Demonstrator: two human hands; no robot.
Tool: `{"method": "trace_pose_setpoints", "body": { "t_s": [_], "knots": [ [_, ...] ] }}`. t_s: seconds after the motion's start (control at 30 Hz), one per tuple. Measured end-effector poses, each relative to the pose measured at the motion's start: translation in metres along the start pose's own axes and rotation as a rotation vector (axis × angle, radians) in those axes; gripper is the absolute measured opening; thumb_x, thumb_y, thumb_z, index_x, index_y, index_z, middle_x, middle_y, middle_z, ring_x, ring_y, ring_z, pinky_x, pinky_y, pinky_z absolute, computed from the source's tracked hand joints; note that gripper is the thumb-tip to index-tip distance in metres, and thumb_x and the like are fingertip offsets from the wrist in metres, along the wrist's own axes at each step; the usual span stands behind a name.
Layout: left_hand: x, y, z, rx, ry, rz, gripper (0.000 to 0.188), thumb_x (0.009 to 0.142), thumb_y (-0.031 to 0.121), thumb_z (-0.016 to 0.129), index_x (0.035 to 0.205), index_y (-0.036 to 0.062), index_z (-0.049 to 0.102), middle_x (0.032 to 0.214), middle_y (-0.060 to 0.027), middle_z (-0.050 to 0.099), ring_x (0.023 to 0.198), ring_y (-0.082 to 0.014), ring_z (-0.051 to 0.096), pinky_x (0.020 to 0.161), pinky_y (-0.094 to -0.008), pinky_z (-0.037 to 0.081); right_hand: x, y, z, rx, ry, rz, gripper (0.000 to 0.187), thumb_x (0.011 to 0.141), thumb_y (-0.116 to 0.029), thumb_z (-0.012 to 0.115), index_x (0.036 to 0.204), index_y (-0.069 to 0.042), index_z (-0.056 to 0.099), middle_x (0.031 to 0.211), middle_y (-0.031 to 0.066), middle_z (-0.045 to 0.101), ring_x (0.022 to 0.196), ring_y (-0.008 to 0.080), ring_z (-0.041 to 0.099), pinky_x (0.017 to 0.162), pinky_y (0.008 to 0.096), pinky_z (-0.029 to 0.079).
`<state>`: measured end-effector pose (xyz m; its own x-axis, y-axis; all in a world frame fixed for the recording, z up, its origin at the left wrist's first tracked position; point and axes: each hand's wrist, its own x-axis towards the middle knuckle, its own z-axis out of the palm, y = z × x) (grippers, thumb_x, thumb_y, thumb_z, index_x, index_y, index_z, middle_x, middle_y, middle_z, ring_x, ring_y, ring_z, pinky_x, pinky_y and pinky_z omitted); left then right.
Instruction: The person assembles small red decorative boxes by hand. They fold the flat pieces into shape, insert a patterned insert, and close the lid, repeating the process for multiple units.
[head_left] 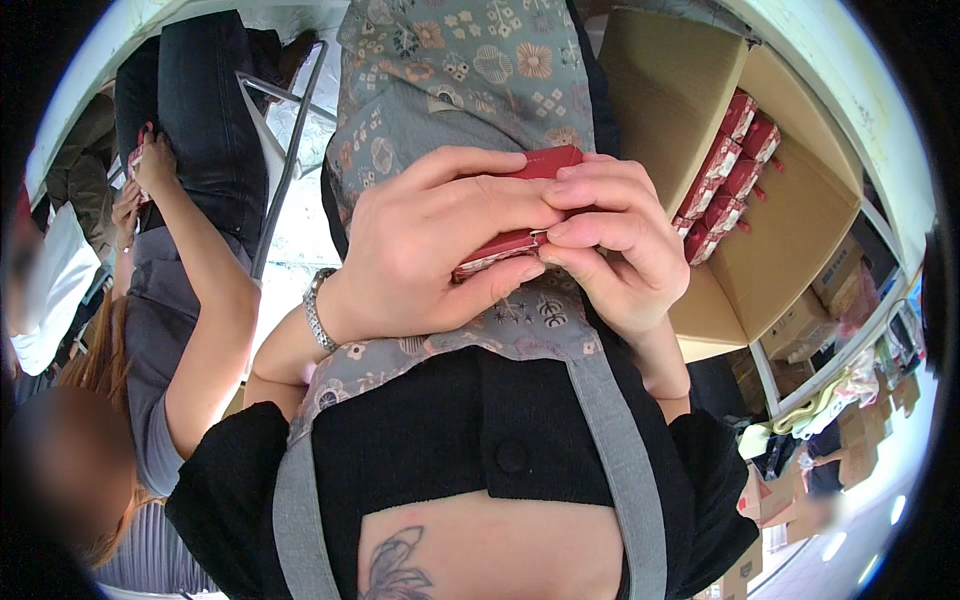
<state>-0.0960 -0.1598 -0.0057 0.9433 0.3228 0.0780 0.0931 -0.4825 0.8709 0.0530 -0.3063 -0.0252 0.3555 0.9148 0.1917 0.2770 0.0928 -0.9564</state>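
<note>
Over the apron on my lap, both hands hold a small red case (555, 160) whose lower side shows a pale pattern. My left hand (415, 235) lies across it from the left, with the fingers wrapped over the top and the thumb below. On the other side my right hand (630, 240) grips the case's right end. Its thumb and forefinger pinch close to a small shiny metal piece (537, 237) at the edge, which may be a zip pull or a clasp. Much of the case is hidden under my fingers.
To my right stands an open cardboard box (790, 285) with several similar red patterned cases (722, 175) stacked inside. On my left a co-worker sits close by, their hands (150, 170) on a small red thing. Between us is a metal chair frame (290, 165).
</note>
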Motion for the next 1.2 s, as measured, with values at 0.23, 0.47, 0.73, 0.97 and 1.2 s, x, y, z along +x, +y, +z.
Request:
{"method": "trace_pose_setpoints", "body": {
  "t_s": [0.23,0.47,0.73,0.97,1.2],
  "knots": [
    [-0.004,-0.001,-0.001,-0.077,-0.062,-0.037,0.033,0.075,0.017,0.079,0.101,0.0044,0.066,0.113,-0.0125,0.07,0.107,-0.0351,0.064,0.09,-0.0407,0.053,0.0,0.002,-0.001,-0.305,0.064,-0.276,0.031,0.064,-0.012,0.08,0.094,-0.01,0.073,0.111,0.0079,0.062,0.101,0.0308,0.059,0.086,0.0409,0.05],
    [-0.005,-0.002,0.001,-0.113,-0.073,-0.057,0.033,0.075,0.016,0.079,0.103,0.0053,0.065,0.115,-0.0127,0.07,0.111,-0.0342,0.063,0.092,-0.041,0.052,-0.013,0.009,0.001,-0.473,0.07,-0.465,0.034,0.064,-0.015,0.073,0.097,-0.01,0.076,0.107,0.0035,0.067,0.102,0.025,0.06,0.087,0.047,0.048],
    [-0.006,-0.003,0.003,-0.152,-0.071,-0.075,0.029,0.075,0.012,0.078,0.101,0.0057,0.068,0.116,-0.0121,0.07,0.111,-0.0345,0.062,0.096,-0.0425,0.049,-0.01,0.009,-0.003,-0.469,0.086,-0.404,0.029,0.063,-0.016,0.077,0.091,-0.009,0.075,0.099,0.0049,0.068,0.093,0.0242,0.063,0.083,0.0458,0.05],
    [-0.005,-0.01,0.007,-0.141,-0.016,-0.046,0.024,0.075,0.014,0.078,0.097,0.0075,0.07,0.11,-0.0077,0.071,0.106,-0.03,0.065,0.087,-0.038,0.054,0.0,0.006,0.0,-0.322,0.007,-0.3,0.027,0.064,-0.007,0.078,0.087,0.0,0.067,0.094,0.0098,0.067,0.079,0.0252,0.065,0.071,0.0353,0.052],
    [-0.006,-0.008,0.009,-0.171,0.029,-0.083,0.023,0.075,0.016,0.079,0.095,0.0076,0.071,0.105,-0.0058,0.073,0.103,-0.0272,0.067,0.083,-0.0356,0.056,0.005,0.005,-0.012,-0.293,-0.099,-0.249,0.026,0.066,-0.007,0.08,0.089,-0.004,0.068,0.095,0.007,0.068,0.08,0.0241,0.064,0.067,0.0334,0.051]
  ]
}}
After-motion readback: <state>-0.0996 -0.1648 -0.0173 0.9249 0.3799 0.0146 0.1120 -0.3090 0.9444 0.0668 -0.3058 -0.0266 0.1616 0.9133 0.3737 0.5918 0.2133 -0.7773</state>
